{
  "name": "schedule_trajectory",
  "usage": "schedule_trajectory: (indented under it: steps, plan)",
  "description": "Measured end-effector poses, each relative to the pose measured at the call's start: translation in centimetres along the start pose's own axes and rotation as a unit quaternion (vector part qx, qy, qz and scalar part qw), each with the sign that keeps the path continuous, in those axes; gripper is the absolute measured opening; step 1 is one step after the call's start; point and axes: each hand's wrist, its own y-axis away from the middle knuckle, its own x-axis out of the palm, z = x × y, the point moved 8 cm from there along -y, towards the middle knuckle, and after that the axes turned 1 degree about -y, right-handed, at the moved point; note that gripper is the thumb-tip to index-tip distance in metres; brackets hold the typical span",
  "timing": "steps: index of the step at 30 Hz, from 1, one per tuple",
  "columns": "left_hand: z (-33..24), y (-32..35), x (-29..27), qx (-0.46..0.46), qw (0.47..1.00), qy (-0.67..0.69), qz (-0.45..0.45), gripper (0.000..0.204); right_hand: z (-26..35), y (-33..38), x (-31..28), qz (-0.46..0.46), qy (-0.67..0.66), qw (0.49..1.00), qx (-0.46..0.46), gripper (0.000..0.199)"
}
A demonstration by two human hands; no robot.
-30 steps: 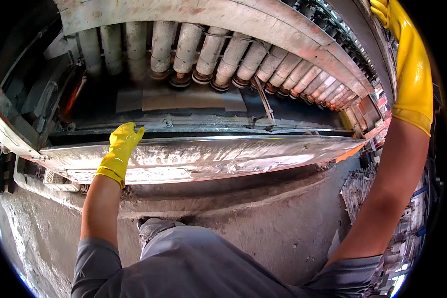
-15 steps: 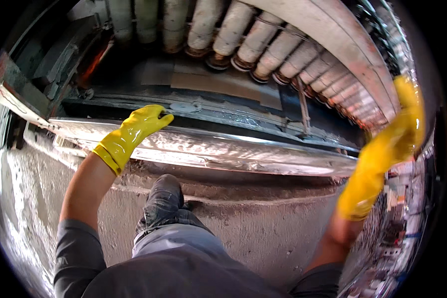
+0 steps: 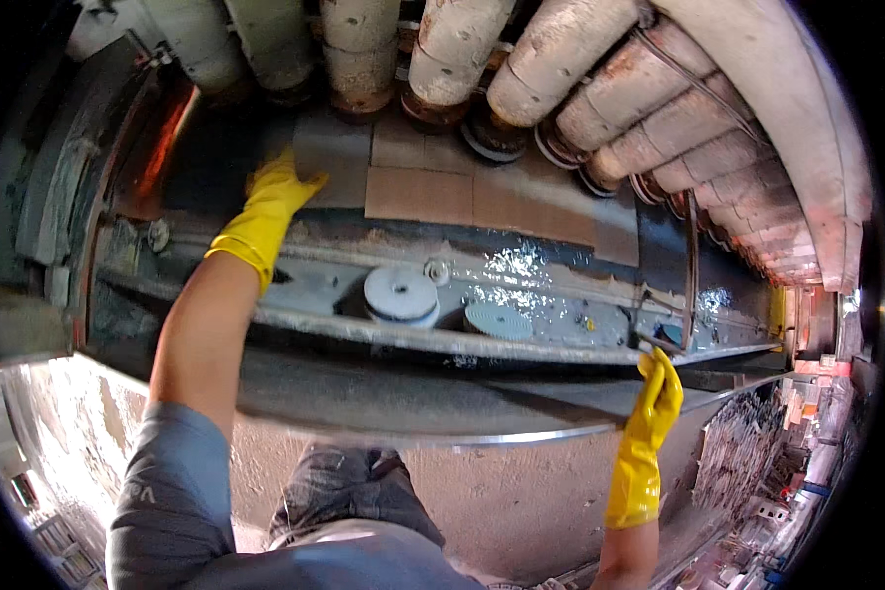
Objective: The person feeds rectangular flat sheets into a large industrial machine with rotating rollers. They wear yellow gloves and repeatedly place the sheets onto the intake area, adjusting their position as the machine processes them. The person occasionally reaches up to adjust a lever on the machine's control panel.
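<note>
Both my hands wear yellow rubber gloves. My left hand (image 3: 280, 192) reaches over the front ledge above the dark, wet machine bed, its thumb apart from slightly blurred fingers, with nothing seen in it. It is nearest to the flat grey and brown slabs (image 3: 418, 195). My right hand (image 3: 661, 388) is at the front edge of the ledge, fingers pressed together beside the lower end of a bent metal rod (image 3: 691, 280). What those fingertips grip, if anything, is unclear. Between my hands, a thick pale round disc (image 3: 401, 287) and a bluish ribbed disc (image 3: 500, 321) lie on the wet ledge (image 3: 580, 329).
A row of thick grey cylindrical heads (image 3: 457, 54) hangs over the bed, under a curved pale beam (image 3: 806, 128). The machine's front panel (image 3: 442, 408) stands between my legs and the bed. An orange glow (image 3: 167, 138) shows at the left end.
My left hand has moved from the front edge in over the bed. The right hand has come down from the upper right to the front ledge. My view has shifted closer over the ledge.
</note>
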Motion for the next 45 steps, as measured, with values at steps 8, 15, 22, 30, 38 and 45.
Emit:
schedule_trajectory:
  steps: [8, 15, 22, 30, 38, 45]
  plan:
    - [-5.4, -8.8, 3.8, -0.177, 0.982, -0.062, 0.012, 0.124, 0.2, 0.6, 0.5, 0.043, 0.141, 0.986, 0.075, 0.030]
    - [-6.8, -9.7, 3.7, -0.034, 0.987, -0.009, -0.157, 0.132, 0.3, 0.2, 1.3, 0.066, 0.170, 0.976, 0.116, 0.029]
    - [-5.2, -8.7, 4.7, 0.093, 0.979, -0.003, -0.183, 0.123, 0.9, 0.0, 1.7, 0.074, 0.180, 0.974, 0.118, 0.024]
    - [-4.6, -9.3, 6.2, 0.070, 0.983, -0.068, -0.155, 0.120, 1.9, -1.1, 2.6, 0.088, 0.255, 0.959, 0.086, 0.026]
    - [-6.2, -7.3, 3.1, 0.089, 0.983, -0.059, -0.149, 0.105, 1.1, -0.9, 2.2, 0.095, 0.230, 0.964, 0.095, 0.030]
    - [-6.0, 2.8, -1.4, 0.226, 0.962, 0.017, 0.149, 0.083, -0.9, 0.1, 1.7, 0.055, 0.124, 0.989, 0.066, 0.038]
